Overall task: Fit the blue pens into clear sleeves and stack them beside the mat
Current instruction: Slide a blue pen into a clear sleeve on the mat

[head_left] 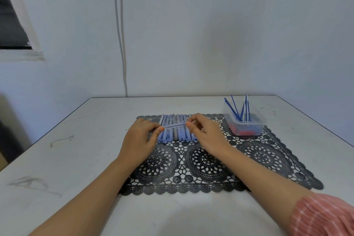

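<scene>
White table (57, 159) against a pale wall (210, 34), seen from the head camera, with a black lace mat (268, 159) laid across its middle; all positions below are given relative to this mat. On the mat's far left portion lies a row of blue pens (168, 136), side by side and touching, their long axes running toward the wall; one dark grey pen (175, 134) sits among them. Above this row, a slim tube (174, 125), pale blue and translucent, is held crosswise between both hands; whether it is a pen already sleeved or a sleeve alone cannot be told. The left hand (139, 138) pinches the tube's left end between thumb and fingertips, and the right hand (206, 132) pinches its right end with curled fingers. On the mat's far right corner stands a clear tub (258, 126), holding thin blue rods (235, 109) that lean upright and red pieces (243, 132) at its bottom. Beyond the mat, a white cable (120, 44) runs down the wall. Nearer than the mat, a pink striped sleeve (321, 214) covers the right upper arm.
</scene>
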`<state>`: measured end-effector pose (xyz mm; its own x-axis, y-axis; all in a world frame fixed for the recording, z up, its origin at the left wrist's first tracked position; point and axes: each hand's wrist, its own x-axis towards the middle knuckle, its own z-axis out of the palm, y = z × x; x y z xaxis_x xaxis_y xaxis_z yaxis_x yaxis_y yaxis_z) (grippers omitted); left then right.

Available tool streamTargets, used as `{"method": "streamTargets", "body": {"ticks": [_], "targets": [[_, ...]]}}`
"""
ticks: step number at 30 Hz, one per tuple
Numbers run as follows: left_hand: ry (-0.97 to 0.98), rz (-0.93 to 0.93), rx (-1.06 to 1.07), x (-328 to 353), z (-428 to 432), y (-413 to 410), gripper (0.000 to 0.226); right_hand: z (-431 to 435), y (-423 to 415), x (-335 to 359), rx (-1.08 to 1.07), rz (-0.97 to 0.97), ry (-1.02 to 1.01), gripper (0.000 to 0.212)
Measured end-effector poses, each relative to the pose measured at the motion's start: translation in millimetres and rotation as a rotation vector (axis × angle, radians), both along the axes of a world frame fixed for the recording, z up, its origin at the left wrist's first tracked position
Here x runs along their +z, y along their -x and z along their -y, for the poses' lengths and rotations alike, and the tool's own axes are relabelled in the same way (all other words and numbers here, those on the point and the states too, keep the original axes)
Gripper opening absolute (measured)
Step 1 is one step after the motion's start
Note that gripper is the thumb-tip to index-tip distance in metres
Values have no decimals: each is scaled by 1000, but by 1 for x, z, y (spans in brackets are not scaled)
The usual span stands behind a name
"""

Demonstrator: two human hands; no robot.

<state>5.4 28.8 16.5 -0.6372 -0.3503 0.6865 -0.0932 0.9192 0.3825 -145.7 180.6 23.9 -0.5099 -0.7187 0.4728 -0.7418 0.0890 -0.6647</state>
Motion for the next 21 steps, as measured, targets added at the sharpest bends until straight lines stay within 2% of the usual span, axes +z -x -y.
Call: {"method": "streamTargets", "body": {"ticks": [6, 9, 13, 15, 19, 21], "targets": [[-3, -31, -77, 1, -4, -1, 37, -2, -2, 1, 19, -178, -11, 4], [0, -40, -88, 1, -6, 0, 36, -3, -2, 1, 15, -288, 5, 12], [7, -22, -85, -1, -3, 0, 38, -6, 4, 3, -5, -568, 53, 31], [14, -22, -87, -2, -1, 0, 38, -7, 8, 3, 4, -661, 75, 34], [43, -23, -98, -2, 0, 0, 37, -6, 15, 1, 45, -734, 32, 40], [57, -11, -104, -2, 1, 0, 37, -6, 16, 0, 62, -696, -33, 46]]}}
